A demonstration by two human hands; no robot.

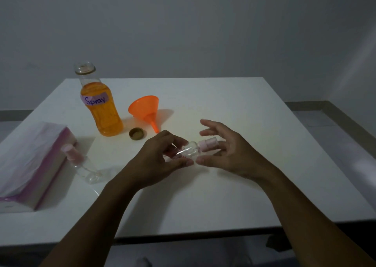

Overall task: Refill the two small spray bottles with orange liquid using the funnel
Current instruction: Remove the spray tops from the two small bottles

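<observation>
**Small bottle held sideways over mid-table**

The left hand (162, 156) has its fingers curled round the clear body of a small spray bottle (190, 151), held sideways just over the middle of the tabletop (223, 201). The bottle's bottom half is buried in that grip. The right hand (225, 150) sits at the pink sprayer top (208, 144), fingers spread and loose, and I honestly can't tell if they touch it. A second spray bottle (83, 164) stands by the left edge, blurry, right beside a tissue pack (30, 165) that runs out of view. Toward the far left corner there's a big bottle (101, 112) of orange liquid, uncapped, with a gold cap (137, 133) near it and the funnel (145, 109) lying on its side.
</observation>
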